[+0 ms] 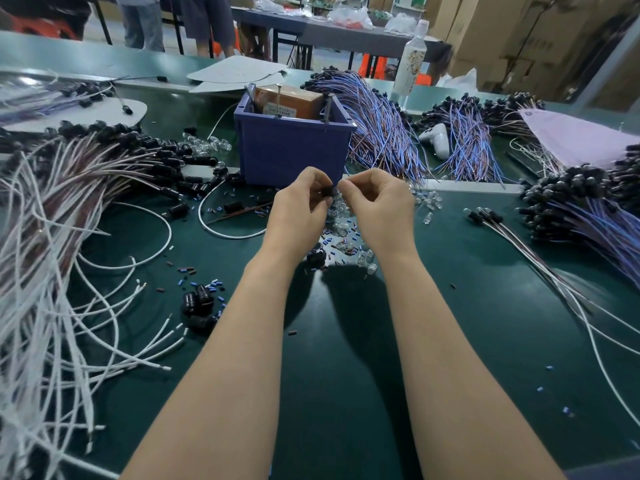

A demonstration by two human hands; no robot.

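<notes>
Our left hand (298, 206) pinches a black socket (326, 192) between thumb and curled fingers, held up just in front of the blue bin (291, 150) and above the green mat (346, 341). Our right hand (377, 202) meets it from the other side, fingertips closed on what looks to be a clear bulb (336, 192) (it is small and half hidden, so we cannot be sure). The two parts touch or nearly touch at the socket's mouth.

We judge the step to be seating the bulb in the socket. To do it well, we should hold the socket steady with its mouth facing the right hand and let the right hand do the moving. We line the bulb up straight and push along the socket's axis, not at a slant. Glass this thin probably wants a light, even pinch. We should also work directly over the loose bulbs (341, 223), so that a dropped part lands among its kind and not in the white wires (52, 237) at our left.
</notes>
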